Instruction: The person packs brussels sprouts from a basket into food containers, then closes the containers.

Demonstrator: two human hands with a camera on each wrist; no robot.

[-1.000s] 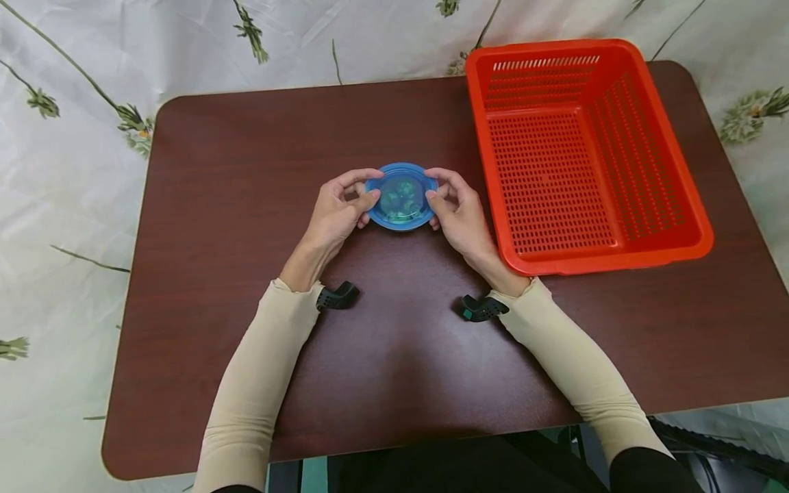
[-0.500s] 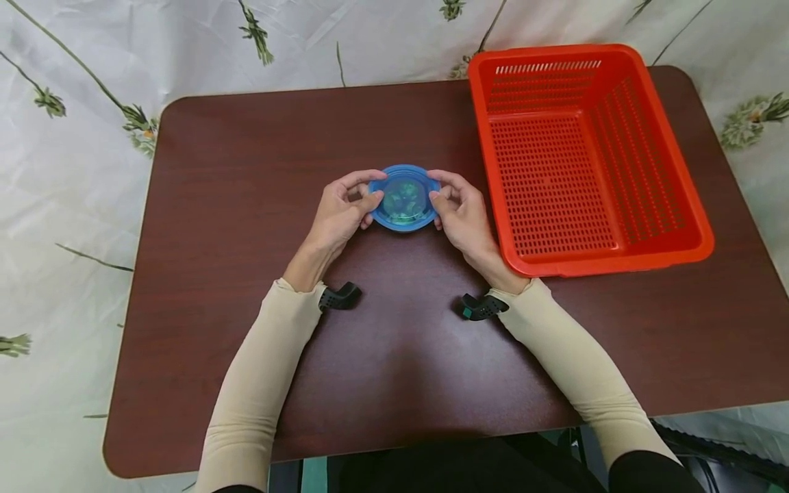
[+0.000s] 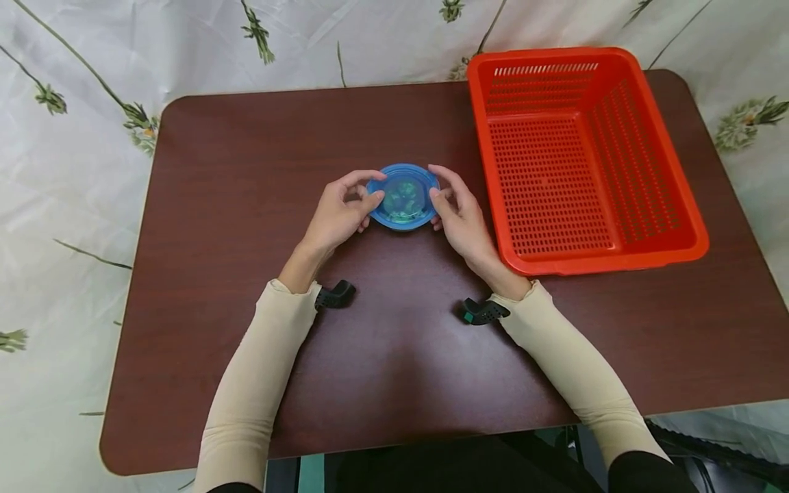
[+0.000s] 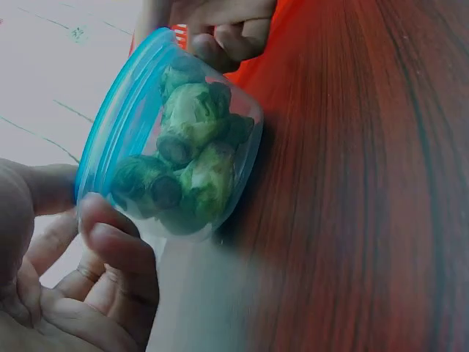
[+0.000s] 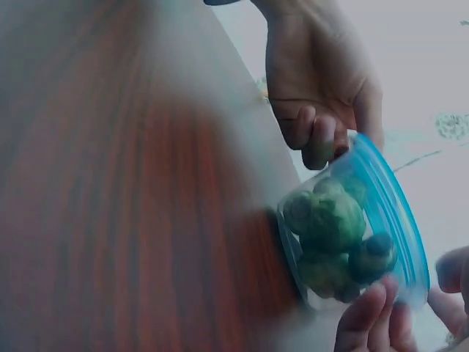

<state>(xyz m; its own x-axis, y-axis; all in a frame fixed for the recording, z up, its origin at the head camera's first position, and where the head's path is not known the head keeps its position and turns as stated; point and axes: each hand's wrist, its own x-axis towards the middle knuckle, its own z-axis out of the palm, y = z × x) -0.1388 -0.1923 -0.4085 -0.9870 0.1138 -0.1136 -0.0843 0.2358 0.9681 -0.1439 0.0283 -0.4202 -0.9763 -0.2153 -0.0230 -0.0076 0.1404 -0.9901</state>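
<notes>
A round clear plastic container (image 4: 245, 176) with a blue lid (image 3: 403, 197) stands near the middle of the table, its base at or just above the wood. Through its wall, several green Brussels sprouts (image 5: 330, 220) show in both wrist views. My left hand (image 3: 335, 212) pinches the lid's left rim between thumb and fingers. On the opposite side my right hand (image 3: 462, 222) holds the rim, the thumb at the lid's edge and fingers against the wall underneath. In the right wrist view one right fingertip (image 5: 451, 270) is raised off the lid.
A large red plastic basket (image 3: 616, 260) sits at the back right of the brown table (image 3: 246, 157), close beside my right wrist. A white flowered cloth (image 3: 61, 205) surrounds the table. Black wrist devices (image 3: 335, 294) hang at both cuffs.
My right index finger has lifted slightly from the lid's far edge. The container stays in about the same spot between both hands. The head view has shifted slightly.
</notes>
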